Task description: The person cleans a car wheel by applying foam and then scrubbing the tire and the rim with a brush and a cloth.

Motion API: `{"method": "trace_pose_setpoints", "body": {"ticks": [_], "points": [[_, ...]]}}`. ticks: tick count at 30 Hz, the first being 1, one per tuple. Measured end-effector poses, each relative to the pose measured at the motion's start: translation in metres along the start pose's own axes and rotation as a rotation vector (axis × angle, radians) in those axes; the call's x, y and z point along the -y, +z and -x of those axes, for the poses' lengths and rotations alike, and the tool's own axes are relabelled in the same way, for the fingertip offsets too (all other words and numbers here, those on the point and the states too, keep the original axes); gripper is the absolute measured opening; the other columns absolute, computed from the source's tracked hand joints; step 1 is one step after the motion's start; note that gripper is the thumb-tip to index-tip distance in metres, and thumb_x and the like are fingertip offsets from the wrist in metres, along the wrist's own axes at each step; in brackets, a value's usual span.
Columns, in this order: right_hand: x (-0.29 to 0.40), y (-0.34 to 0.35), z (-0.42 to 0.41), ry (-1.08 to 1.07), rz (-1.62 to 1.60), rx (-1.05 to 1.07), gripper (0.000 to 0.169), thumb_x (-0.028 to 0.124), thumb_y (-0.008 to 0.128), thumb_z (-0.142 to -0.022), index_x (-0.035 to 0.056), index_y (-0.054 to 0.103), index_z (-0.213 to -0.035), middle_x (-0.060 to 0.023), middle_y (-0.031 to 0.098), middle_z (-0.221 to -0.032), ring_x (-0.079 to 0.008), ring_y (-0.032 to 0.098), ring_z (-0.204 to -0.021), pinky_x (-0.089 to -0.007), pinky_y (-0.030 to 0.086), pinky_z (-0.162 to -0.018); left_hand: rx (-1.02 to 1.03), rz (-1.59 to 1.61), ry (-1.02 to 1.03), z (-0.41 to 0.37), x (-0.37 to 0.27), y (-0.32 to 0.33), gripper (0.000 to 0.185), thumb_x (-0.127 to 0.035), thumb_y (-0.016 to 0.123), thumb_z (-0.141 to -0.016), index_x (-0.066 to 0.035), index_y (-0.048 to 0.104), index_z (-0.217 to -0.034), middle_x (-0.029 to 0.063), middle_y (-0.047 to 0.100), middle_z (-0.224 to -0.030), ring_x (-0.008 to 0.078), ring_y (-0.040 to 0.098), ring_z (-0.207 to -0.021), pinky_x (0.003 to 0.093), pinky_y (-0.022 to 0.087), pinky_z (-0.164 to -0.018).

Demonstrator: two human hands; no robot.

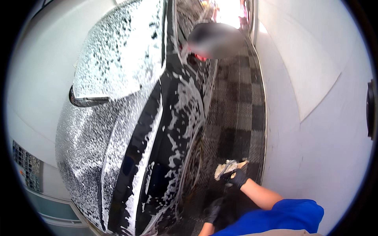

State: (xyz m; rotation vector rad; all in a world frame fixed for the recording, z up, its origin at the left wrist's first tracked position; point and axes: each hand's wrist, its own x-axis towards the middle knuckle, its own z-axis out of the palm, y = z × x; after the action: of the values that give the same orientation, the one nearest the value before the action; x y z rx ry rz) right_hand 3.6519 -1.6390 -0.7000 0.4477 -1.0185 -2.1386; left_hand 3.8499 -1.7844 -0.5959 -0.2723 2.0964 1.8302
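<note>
My right hand [237,178], in a black glove, grips a cream shaggy wash mitt [226,168] with a grey band across it. It is held out over the dark tiled floor, apart from the car. My left hand [215,210], also black-gloved, hangs lower down near the car's side. It is dim and blurred, so its fingers and anything in them cannot be made out. To the left stands a black car [165,147] with streaks of white foam down its side. Thick foam covers its windscreen [118,56], and finer foam speckles the bonnet [88,138].
Beyond the car's side, another person [215,41] is close to it in the narrow aisle, with something red below the blurred head. A pale wall [283,141] borders the checkered mat floor [233,115] on the right. A glass-block window [28,166] is at far left.
</note>
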Motion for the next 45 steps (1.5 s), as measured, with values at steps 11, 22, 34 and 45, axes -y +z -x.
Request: {"method": "trace_pose_setpoints", "body": {"ticks": [11,22,34,45], "points": [[0.083,-0.223,0.044,-0.183,1.037,0.172,0.044,0.038,0.04,-0.083,0.0015,0.057,-0.101,-0.0161,0.058,-0.096,-0.0319,0.056,-0.092,-0.0445,0.047,-0.081,0.028,0.294,-0.586,0.044,0.226,-0.019,0.031,-0.024,0.046,-0.093,0.001,0.06,-0.103,0.0114,0.065,-0.091,0.0223,0.06,-0.087,0.0305,0.045,-0.078],[0.19,-0.297,0.015,-0.654,1.066,-1.375,0.022,0.007,0.046,-0.085,-0.0081,0.056,-0.099,-0.0146,0.058,-0.077,-0.0227,0.054,-0.06,-0.0335,0.042,-0.052,0.073,-0.094,-0.16,-0.064,0.346,0.012,0.021,-0.014,0.048,-0.094,-0.001,0.058,-0.106,0.0075,0.062,-0.092,0.0183,0.059,-0.08,0.0283,0.047,-0.071],[0.37,-0.226,-0.12,-1.599,2.166,-0.268,0.047,0.022,0.059,-0.088,0.003,0.047,-0.129,-0.0178,0.062,-0.105,-0.0178,0.056,-0.084,-0.0296,0.044,-0.076,0.521,-1.322,0.49,-0.155,0.367,0.024,0.026,-0.028,0.051,-0.084,-0.005,0.058,-0.077,0.0134,0.059,-0.073,0.0288,0.058,-0.072,0.0418,0.044,-0.073],[0.06,-0.092,-0.117,-1.055,2.869,0.749,0.032,0.037,0.055,-0.087,0.0168,0.063,-0.111,-0.0164,0.065,-0.082,-0.029,0.063,-0.07,-0.0353,0.049,-0.07,0.538,-1.293,0.593,-0.142,0.321,0.048,0.02,-0.021,0.049,-0.081,-0.004,0.059,-0.085,0.0145,0.061,-0.083,0.0271,0.06,-0.08,0.0443,0.044,-0.082]]}}
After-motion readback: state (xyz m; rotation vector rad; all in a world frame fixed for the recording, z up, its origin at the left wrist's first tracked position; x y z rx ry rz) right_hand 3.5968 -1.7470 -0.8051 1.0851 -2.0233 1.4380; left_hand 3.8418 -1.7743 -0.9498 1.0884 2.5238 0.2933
